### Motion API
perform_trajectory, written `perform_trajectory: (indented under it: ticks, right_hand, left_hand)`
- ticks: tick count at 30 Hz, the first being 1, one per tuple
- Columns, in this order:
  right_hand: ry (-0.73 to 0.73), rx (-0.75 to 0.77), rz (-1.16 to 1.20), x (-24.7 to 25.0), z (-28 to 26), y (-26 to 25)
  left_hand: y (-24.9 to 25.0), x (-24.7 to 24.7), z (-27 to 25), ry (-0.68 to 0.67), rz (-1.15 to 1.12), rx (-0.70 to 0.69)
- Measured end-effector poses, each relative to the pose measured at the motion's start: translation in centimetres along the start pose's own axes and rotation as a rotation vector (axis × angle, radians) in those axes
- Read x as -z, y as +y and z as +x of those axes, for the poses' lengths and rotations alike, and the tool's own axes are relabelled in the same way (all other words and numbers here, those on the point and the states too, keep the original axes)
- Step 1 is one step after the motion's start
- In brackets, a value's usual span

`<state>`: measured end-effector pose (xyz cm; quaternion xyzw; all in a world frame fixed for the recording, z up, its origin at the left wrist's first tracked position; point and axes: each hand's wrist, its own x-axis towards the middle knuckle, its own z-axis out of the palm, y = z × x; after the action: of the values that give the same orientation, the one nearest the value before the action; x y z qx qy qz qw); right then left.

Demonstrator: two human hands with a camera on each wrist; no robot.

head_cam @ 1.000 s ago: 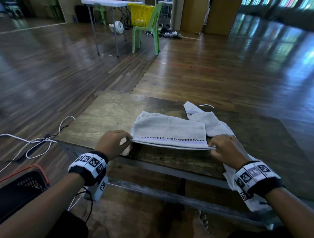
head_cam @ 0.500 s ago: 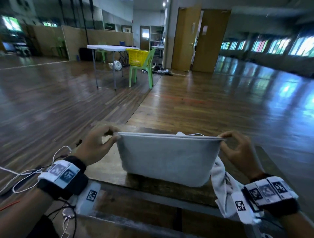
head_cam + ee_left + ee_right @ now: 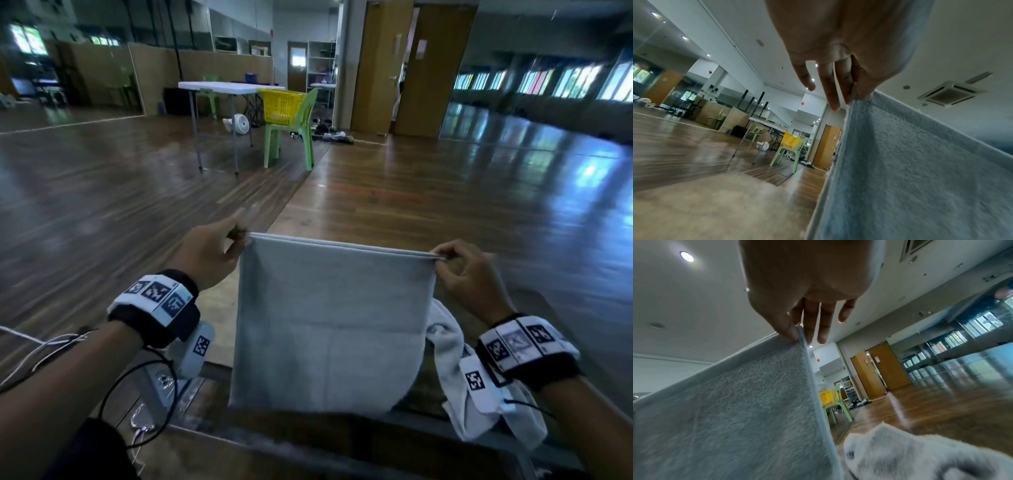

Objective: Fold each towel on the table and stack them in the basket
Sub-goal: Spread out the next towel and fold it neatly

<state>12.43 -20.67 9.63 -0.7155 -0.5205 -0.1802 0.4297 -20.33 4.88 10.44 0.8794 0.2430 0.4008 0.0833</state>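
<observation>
While the grey towel [image 3: 329,322] hangs above the table [image 3: 219,301], left hand [image 3: 209,253] and right hand [image 3: 469,274] each pinch a top corner; another towel [image 3: 445,346] is bunched just right, spilling over the table's near edge.

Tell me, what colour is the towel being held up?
Plain light grey towel, no stripe visible on this side; the head view shows it best.

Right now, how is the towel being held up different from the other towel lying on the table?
The held towel hangs flat and smooth, pinched at its top corners by the left hand and right hand; the second towel lies crumpled on the table with no hand on it. The held towel looks grey-blue, the second towel whiter. The held towel hangs upright; the second towel droops over the table's near edge. Both are terry cloth.
</observation>
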Motion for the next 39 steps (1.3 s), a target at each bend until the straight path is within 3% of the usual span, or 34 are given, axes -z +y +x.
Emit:
perform_trajectory:
  ticks: [5,10,15,19,24,27,30,39]
  right_hand:
    - [-0.064,-0.009,-0.033,-3.5,-2.3,2.7]
    - [-0.305,0.037,-0.157,-5.9,-6.8,5.4]
    - [-0.685,0.021,-0.347,-7.1,-9.8,6.4]
    - [-0.811,-0.036,-0.387,-7.3,-10.5,6.8]
    - [-0.742,-0.420,-0.349,-6.3,-10.6,5.9]
    - [-0.883,-0.554,-0.233,-6.4,-11.1,5.2]
    - [-0.936,-0.570,-0.148,-7.3,-12.0,4.4]
    - [-0.747,-0.627,-0.013,-8.7,-12.7,4.1]
  left_hand:
    - [-1.1,-3.4,-2.4,-0.049,-0.005,0.028]
    - [-2.9,-6.9,-7.1,-0.341,0.160,0.062]
    - [-2.5,-8.9,-9.7,-0.668,0.399,-0.031]
    - [-2.3,-9.5,-10.3,-0.745,0.467,-0.040]
    - [-1.8,-9.8,-10.3,-0.760,0.482,-0.030]
    - [-1.5,-9.9,-10.2,-0.766,0.468,-0.016]
    - [-1.2,-9.9,-10.3,-0.765,0.449,-0.012]
    - [-1.0,-9.7,-10.6,-0.763,0.439,0.001]
